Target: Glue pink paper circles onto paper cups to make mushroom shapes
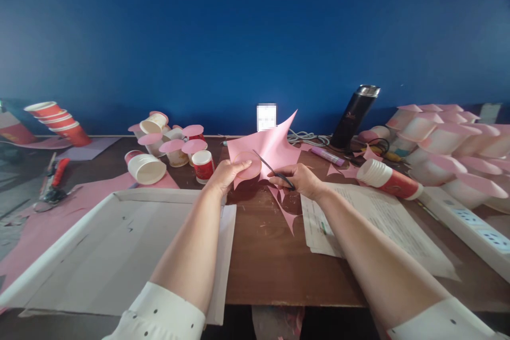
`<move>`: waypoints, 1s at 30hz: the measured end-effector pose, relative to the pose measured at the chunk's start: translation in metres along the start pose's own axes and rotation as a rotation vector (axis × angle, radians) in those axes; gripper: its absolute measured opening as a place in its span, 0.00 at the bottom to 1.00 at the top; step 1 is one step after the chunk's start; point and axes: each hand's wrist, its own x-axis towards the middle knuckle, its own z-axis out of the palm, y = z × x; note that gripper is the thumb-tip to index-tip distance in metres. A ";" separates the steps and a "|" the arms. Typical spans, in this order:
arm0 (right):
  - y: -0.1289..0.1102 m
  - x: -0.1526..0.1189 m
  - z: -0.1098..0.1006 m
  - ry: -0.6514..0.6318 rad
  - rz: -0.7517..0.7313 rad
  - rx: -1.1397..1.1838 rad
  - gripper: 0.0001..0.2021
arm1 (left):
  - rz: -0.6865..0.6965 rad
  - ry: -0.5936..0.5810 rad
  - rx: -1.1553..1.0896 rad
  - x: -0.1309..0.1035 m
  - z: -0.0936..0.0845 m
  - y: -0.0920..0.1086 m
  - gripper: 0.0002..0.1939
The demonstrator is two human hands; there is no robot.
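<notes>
Above the table's middle, my left hand (228,174) is closed on a sheet of pink paper (274,143) by its lower left part. A round outline shows on the paper beside my left thumb. My right hand (300,179) is wrapped round the dark handles of a pair of scissors (268,163). The scissors' blades point up and left, against the sheet near the edge of the round shape. A jagged pink paper scrap (283,212) hangs or lies below the scissors; I cannot tell which.
Paper cups with pink discs (175,150) stand left, beside a white tray (115,199). Stacked cups (388,178), printed sheets (358,218), a power strip (470,223) and many pink-topped cups (458,143) are right. A black flask (354,117) stands against the blue wall (239,37).
</notes>
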 end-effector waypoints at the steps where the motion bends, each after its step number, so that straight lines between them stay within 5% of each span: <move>1: 0.000 0.000 0.000 -0.002 0.000 -0.003 0.25 | 0.005 -0.002 0.018 0.000 0.000 0.000 0.25; 9: -0.003 -0.001 0.002 0.020 0.027 -0.010 0.25 | 0.023 -0.050 0.164 -0.003 -0.001 0.000 0.27; 30: -0.003 -0.002 0.000 0.001 0.031 0.047 0.24 | 0.006 -0.081 0.038 -0.002 -0.001 0.001 0.25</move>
